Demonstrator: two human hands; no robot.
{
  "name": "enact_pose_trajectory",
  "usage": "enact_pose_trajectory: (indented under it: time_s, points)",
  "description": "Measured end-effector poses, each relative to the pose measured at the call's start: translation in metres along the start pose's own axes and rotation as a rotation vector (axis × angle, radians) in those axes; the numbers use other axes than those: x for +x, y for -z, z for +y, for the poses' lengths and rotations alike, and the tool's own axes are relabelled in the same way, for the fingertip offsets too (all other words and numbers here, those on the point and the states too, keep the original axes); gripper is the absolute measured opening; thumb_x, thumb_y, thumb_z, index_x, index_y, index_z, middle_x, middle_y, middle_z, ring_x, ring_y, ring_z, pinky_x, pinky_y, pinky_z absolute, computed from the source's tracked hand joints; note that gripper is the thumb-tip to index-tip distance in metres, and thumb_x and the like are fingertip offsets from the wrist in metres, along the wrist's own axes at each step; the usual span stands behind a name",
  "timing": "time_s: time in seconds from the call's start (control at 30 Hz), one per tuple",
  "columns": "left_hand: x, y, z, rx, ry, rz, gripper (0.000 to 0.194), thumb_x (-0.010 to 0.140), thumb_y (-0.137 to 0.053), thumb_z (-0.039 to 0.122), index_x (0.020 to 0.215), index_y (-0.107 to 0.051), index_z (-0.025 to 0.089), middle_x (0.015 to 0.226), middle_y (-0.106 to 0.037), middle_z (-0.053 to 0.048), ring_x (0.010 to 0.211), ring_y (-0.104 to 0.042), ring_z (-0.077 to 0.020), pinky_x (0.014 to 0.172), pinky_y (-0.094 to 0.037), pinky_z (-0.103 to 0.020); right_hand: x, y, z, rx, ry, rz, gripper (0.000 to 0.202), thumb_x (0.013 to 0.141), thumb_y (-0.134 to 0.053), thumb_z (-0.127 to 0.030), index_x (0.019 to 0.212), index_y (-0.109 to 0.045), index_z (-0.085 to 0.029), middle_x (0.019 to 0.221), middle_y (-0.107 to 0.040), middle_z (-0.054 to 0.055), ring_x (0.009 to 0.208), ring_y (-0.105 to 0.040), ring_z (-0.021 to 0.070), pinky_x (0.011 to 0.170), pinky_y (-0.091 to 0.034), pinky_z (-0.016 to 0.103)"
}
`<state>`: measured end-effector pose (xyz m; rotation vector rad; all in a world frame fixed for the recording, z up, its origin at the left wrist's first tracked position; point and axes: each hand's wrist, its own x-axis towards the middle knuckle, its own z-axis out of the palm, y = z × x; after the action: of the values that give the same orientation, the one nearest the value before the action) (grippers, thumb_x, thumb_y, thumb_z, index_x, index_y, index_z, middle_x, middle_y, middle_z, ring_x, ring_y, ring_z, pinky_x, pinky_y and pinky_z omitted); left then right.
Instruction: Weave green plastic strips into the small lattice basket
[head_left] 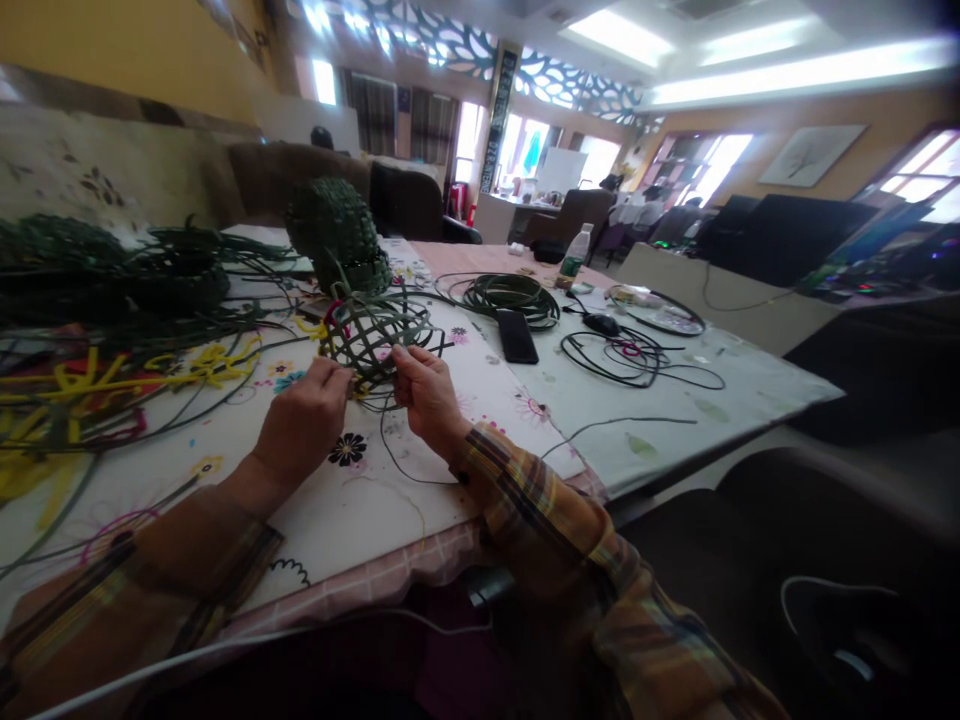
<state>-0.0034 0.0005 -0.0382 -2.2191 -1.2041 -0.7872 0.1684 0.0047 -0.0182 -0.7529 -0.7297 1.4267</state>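
Observation:
A half-woven basket (379, 335) of dark green strips, with an open lattice and bits of yellow and magenta at its left edge, lies on the flowered tablecloth. My left hand (311, 410) is closed at the basket's lower left edge; its fingertips are partly turned away from view. On the lower right side, my right hand (429, 392) pinches the lattice between thumb and forefinger. One thin strand (390, 455) loops down beneath my right wrist. Just behind stands a taller, tightly woven dark green basket (334, 230).
Dark green woven pieces (112, 265) and yellow strips (217, 360) crowd the left side. Coiled strips (514, 297), a black phone (517, 337), a bottle (575, 255), a computer mouse (602, 323) and looped black cord (611, 360) lie to the right. Chairs stand behind the table.

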Motion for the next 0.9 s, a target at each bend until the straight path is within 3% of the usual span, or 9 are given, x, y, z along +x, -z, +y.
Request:
enact_pose_trajectory:
  time_s: [0.13,0.4,0.53,0.7,0.8,0.9]
  points:
    - [0.0,0.0,0.0,-0.019,0.007,-0.13,0.025,0.1,-0.045,0.012,0.095,-0.069,0.016,0.098,-0.07,-0.013,0.075,-0.068,-0.0258,0.053,-0.042,-0.033,0.0,0.001,0.006,-0.065,0.066,-0.028,0.044,0.087,-0.078,-0.029,0.062,-0.042,-0.021,0.047,-0.03,-0.013,0.043,-0.02,0.0036,0.039,-0.014,0.019]
    - [0.001,-0.006,0.0,-0.14,0.049,-0.067,0.023,0.102,-0.048,0.019,0.102,-0.07,0.016,0.097,-0.07,-0.014,0.082,-0.07,-0.0276,0.062,-0.049,-0.033,0.002,0.003,0.005,-0.067,0.07,-0.043,0.04,0.091,-0.073,-0.027,0.064,-0.043,-0.022,0.047,-0.028,-0.013,0.043,-0.017,0.0042,0.04,-0.011,0.02]
    - [0.003,0.005,0.012,0.002,0.108,-0.261,0.027,0.104,-0.045,0.022,0.106,-0.071,0.013,0.097,-0.073,-0.017,0.074,-0.071,-0.0308,0.053,-0.041,-0.033,0.002,0.002,0.008,-0.111,0.098,-0.051,0.043,0.09,-0.075,-0.028,0.062,-0.043,-0.021,0.048,-0.029,-0.012,0.045,-0.02,0.0043,0.042,-0.014,0.02]
    - [0.005,0.009,0.016,0.052,0.17,-0.502,0.035,0.104,-0.044,0.025,0.129,-0.064,0.01,0.087,-0.076,-0.019,0.069,-0.073,-0.038,0.055,-0.043,-0.036,0.001,0.002,0.01,-0.139,0.139,-0.085,0.046,0.089,-0.076,-0.028,0.06,-0.041,-0.021,0.049,-0.031,-0.011,0.046,-0.022,0.004,0.042,-0.015,0.02]
    - [0.003,0.005,0.008,-0.035,0.188,-0.462,0.033,0.103,-0.045,0.026,0.125,-0.066,0.012,0.075,-0.074,-0.013,0.063,-0.072,-0.0343,0.054,-0.042,-0.035,0.001,0.002,0.005,-0.103,0.093,-0.085,0.043,0.09,-0.075,-0.027,0.062,-0.044,-0.021,0.048,-0.03,-0.012,0.044,-0.02,0.0036,0.041,-0.013,0.019]
    - [0.0,0.002,0.001,-0.269,0.168,-0.253,0.029,0.104,-0.043,0.027,0.108,-0.07,0.017,0.072,-0.073,-0.006,0.059,-0.07,-0.0248,0.058,-0.045,-0.032,0.002,0.002,0.001,-0.055,0.048,-0.045,0.039,0.089,-0.076,-0.028,0.064,-0.047,-0.021,0.047,-0.029,-0.013,0.043,-0.018,0.0032,0.04,-0.012,0.018]
